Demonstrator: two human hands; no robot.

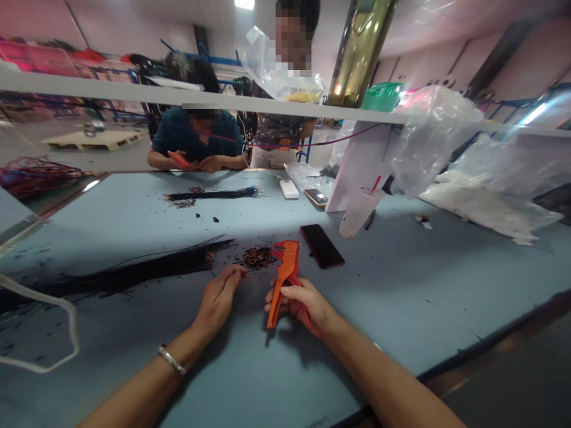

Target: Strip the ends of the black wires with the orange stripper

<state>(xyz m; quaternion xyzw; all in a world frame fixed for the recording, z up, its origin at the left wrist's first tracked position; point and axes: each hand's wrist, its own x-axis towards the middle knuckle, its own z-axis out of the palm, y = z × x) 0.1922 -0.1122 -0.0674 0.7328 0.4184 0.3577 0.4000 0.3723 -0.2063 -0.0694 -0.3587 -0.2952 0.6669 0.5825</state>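
My right hand (306, 306) is wrapped round the handles of an orange and red wire stripper (288, 267), whose head points away from me. To its left, my left hand (220, 294) pinches a thin black wire (243, 272) between thumb and fingers. Just beyond the fingertips lies a small heap of cut black and copper-coloured bits (257, 257), close to the stripper's jaws. A long bundle of black wires (147, 267) stretches across the left side of the table.
A dark phone (322, 245) lies right of the stripper. Farther back are another wire bundle (214, 194), a white device (289, 189) and a second phone (316, 197). A shelf (200, 95) crosses above. Two people are across the table (401, 285). Plastic bags (491, 190) lie at right.
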